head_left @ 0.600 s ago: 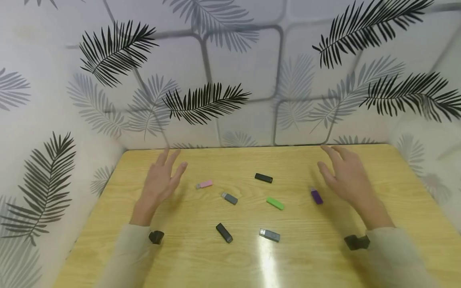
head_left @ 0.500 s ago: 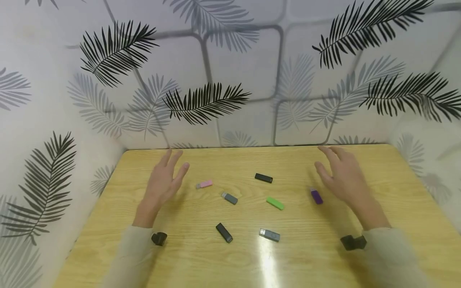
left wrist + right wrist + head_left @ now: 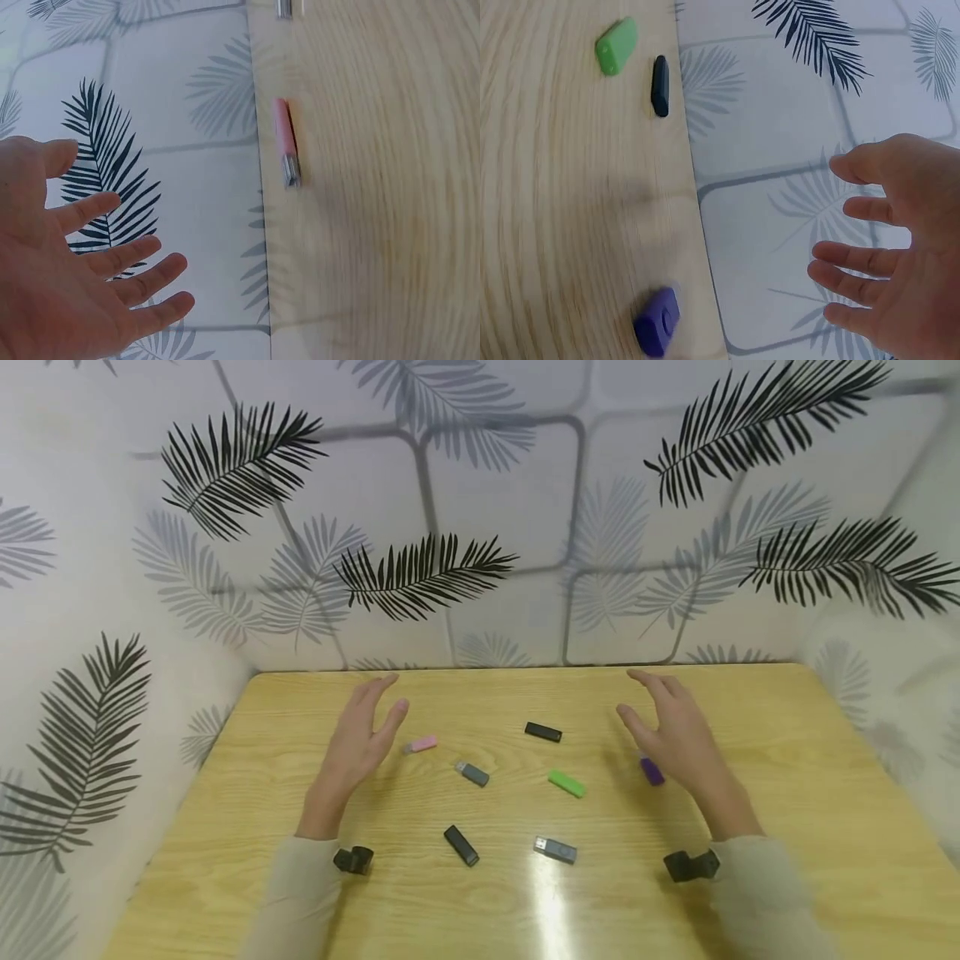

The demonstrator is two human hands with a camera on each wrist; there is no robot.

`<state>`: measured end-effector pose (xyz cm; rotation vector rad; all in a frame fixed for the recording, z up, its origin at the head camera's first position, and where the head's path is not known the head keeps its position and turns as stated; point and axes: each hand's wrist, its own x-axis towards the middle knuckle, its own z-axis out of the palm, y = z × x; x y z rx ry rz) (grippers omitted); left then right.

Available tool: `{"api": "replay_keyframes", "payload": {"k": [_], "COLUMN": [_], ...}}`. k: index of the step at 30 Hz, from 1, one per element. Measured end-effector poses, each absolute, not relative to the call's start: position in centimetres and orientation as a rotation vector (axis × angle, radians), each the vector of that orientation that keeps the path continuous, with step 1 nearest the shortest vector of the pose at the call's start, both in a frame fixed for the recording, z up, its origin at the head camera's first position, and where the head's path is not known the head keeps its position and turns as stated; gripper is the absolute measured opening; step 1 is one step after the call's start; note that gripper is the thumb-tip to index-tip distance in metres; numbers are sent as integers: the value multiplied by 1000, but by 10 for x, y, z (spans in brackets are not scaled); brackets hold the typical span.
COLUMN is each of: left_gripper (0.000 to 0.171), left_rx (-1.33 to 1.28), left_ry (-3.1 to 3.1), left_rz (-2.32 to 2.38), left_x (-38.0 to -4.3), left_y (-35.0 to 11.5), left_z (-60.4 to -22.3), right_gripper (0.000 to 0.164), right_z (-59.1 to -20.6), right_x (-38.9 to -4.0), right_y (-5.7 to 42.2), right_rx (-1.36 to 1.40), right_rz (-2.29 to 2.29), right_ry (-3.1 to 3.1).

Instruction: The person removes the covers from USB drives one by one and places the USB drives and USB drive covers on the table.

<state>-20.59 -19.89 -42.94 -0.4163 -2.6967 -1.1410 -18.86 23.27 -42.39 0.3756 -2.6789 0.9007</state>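
Observation:
My left hand (image 3: 354, 752) hovers over the left of the table, fingers spread and nothing in them. Nearest to it lies a pink USB stick (image 3: 423, 742), its metal plug pointing left; the left wrist view shows this pink stick (image 3: 284, 131) too. On the right, my right hand (image 3: 678, 747) hangs above the table with relaxed fingers, also holding nothing. It partly covers a purple USB stick (image 3: 652, 771). Between the hands lie a grey USB stick (image 3: 473, 774), a black USB stick (image 3: 543, 732) and a green USB stick (image 3: 566, 783).
Closer to the front are another black USB stick (image 3: 461, 845) and a grey-blue USB stick (image 3: 556, 849) beside a bright reflection. The wooden table (image 3: 405, 910) meets a leaf-patterned wall (image 3: 495, 602) at its back edge. Small black cameras sit on both wrists.
Both hands have moved inward, the left one to the right and the right one to the left, now overlapping the purple stick. The view has shifted slightly. The sticks lie as before.

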Motion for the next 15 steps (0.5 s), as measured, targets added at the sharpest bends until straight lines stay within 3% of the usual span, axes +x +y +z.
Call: {"api": "replay_keyframes", "payload": {"k": [7, 15], "left_gripper": [55, 56], "left_rx": [-438, -424], "left_ry": [-2647, -2603], "left_rz": [-1332, -1514], "left_x": [-201, -198], "left_y": [-188, -170], "left_z": [-432, -444], "right_gripper": [52, 50], "right_z": [-432, -451], "right_x": [-197, -205], "right_y": [216, 204], "right_rx": [435, 420], "right_rz": [1017, 1455], "right_ry": [-2579, -2551]}}
